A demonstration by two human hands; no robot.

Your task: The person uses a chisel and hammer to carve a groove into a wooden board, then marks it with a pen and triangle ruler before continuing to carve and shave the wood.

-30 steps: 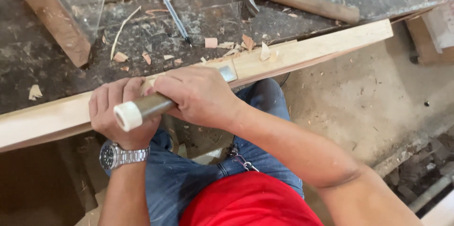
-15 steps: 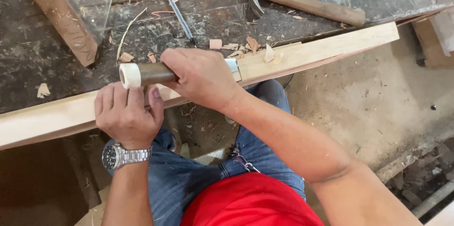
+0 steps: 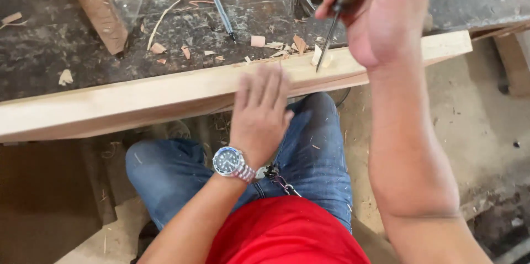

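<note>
right hand (image 3: pixel 381 15) raised gripping chisel (image 3: pixel 338 12), left hand (image 3: pixel 259 117) flat on plank (image 3: pixel 138 101)

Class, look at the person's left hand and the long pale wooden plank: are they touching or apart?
Touching. The head view shows the left hand laid flat with its fingers spread on the near face of the wooden plank, no gap visible between them.

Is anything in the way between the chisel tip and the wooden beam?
Only a small wood chip lying on the beam right under the chisel tip; the left hand rests further left, clear of it.
</note>
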